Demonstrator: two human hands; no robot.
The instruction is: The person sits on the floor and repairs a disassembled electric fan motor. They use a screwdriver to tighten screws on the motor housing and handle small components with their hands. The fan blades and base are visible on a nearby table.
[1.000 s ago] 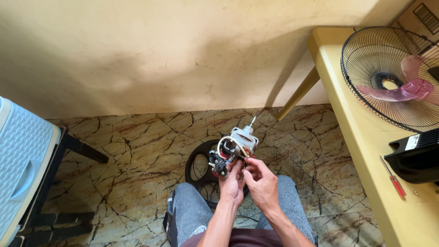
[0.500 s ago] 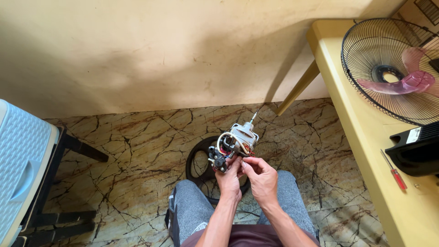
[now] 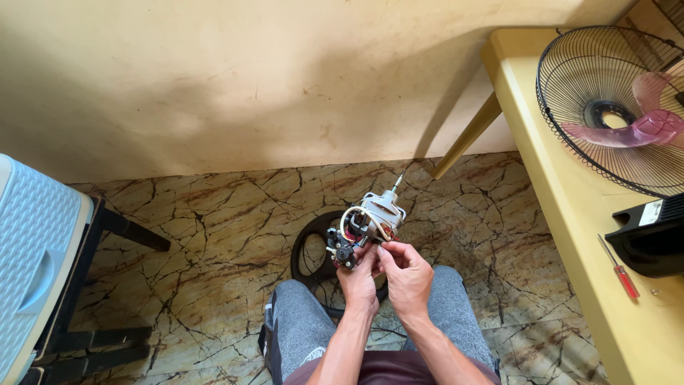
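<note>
Where the frame's lower centre shows both knees, left hand point(image 3: 358, 274) clamps fan motor point(image 3: 367, 224) shaft-up for access, right hand point(image 3: 407, 274) pinching its wiring point(image 3: 350, 222); screwdriver point(image 3: 618, 267) lies at the right.

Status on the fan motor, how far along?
Done: motor is out of the fan; grille with pink blade lies on the yellow table. In hand: left hand holds the motor, right hand at its wires. Left: reassembly; screwdriver lies unused.
</note>
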